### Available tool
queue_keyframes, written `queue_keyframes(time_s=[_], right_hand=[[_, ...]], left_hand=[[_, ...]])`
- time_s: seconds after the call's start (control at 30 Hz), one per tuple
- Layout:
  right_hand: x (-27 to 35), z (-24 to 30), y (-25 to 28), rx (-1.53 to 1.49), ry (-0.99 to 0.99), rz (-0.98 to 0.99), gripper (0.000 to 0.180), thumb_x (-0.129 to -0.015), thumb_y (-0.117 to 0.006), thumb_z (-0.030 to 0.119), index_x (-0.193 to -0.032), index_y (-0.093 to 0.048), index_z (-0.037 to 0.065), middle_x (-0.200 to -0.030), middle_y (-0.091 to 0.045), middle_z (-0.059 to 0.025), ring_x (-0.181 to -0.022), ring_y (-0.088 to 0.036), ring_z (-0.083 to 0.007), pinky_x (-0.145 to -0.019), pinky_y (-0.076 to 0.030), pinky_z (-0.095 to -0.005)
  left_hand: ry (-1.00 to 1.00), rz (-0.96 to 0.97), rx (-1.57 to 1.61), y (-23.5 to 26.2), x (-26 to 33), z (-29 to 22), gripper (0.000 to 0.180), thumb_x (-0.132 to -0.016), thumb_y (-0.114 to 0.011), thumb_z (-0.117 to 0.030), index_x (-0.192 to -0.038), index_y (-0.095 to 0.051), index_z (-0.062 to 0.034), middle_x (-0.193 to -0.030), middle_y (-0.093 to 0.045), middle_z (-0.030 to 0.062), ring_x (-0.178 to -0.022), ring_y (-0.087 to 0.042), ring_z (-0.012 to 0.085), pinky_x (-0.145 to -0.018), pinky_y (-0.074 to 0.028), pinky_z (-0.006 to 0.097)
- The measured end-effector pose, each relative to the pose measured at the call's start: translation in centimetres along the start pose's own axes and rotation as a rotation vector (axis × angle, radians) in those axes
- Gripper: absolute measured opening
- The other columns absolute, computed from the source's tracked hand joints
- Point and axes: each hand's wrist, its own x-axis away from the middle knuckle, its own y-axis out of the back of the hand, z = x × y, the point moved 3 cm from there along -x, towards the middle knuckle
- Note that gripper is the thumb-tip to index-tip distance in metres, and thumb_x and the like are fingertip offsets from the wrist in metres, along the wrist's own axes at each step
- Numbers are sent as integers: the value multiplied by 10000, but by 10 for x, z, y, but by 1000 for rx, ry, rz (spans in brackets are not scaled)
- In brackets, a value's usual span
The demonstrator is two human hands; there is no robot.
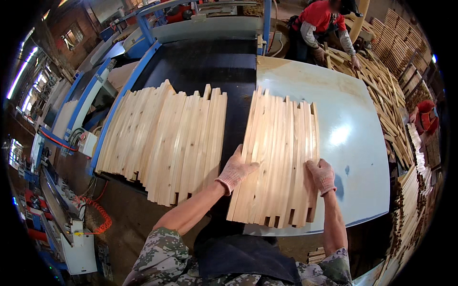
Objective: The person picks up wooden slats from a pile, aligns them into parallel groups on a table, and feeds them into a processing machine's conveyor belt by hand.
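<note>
Gloved hands flatten a batch of pale wooden slats (pixel 276 157): left hand (pixel 234 170) spread on its near left edge, right hand (pixel 321 175) pressing its right side. Stiff, light, loose strips likely slide apart, so squeezing both outer edges suits. A second batch (pixel 164 143) lies leftward.

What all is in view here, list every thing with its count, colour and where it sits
Right batch of pale wooden slats: one batch, light yellow, side by side on the pale sheet.
Left batch of pale wooden slats: one batch, light yellow, on the black belt.
Pale blue-grey table sheet: one, right of centre.
Black conveyor belt: one, centre, blue-framed.
Loose stacked wooden slats: many, far right.
Co-worker in a red top: one, top right.
Orange coiled hose: one, lower left.
Left hand: pinkish knit glove, on the right batch's left edge.
Right hand: same glove, on its right edge.
</note>
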Motion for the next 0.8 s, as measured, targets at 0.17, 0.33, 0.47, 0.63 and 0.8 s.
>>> queue_keyframes(time_s=[0.17,0.33,0.47,0.63,0.8], right_hand=[[-5,5,-2,147,48,53,608,-848,-712,602,-797,-630,1,-757,-671,-221,-793,-676,-401,-766,-535,-471],[-15,8,-1,162,58,75,622,-849,-698,615,-836,-646,-4,-788,-696,-225,-821,-686,-414,-786,-534,-485],[-14,25,-9,147,66,118,631,-844,-698,614,-892,-668,-14,-846,-715,-235,-866,-690,-419,-816,-534,-482],[-1,66,-32,134,132,205,653,-854,-668,617,-1008,-698,-16,-973,-739,-228,-990,-701,-396,-905,-530,-442],[-9,70,-29,196,125,274,696,-864,-671,592,-1234,-656,3,-1079,-743,-213,-1039,-706,-380,-935,-532,-449]], left_hand=[[134,64,-456,2,-4,12,852,-917,-738,-394,-1568,-345,-7,-1391,-636,247,-1245,-655,316,-1081,-498,379],[326,205,-1098,8,-6,-74,699,-925,-606,-608,-883,-773,69,-867,-747,272,-924,-751,392,-872,-588,474],[210,-9,-1182,19,4,-86,529,-942,-630,-511,-1059,-751,-10,-876,-728,191,-891,-722,342,-835,-569,488],[-211,-77,-1153,31,15,-51,444,-924,-703,-370,-1220,-682,-41,-1296,-648,164,-1283,-578,318,-1108,-441,489],[-334,-135,-1109,28,21,-34,482,-937,-695,-348,-1326,-639,-69,-1375,-587,153,-1328,-533,337,-1168,-381,508]])
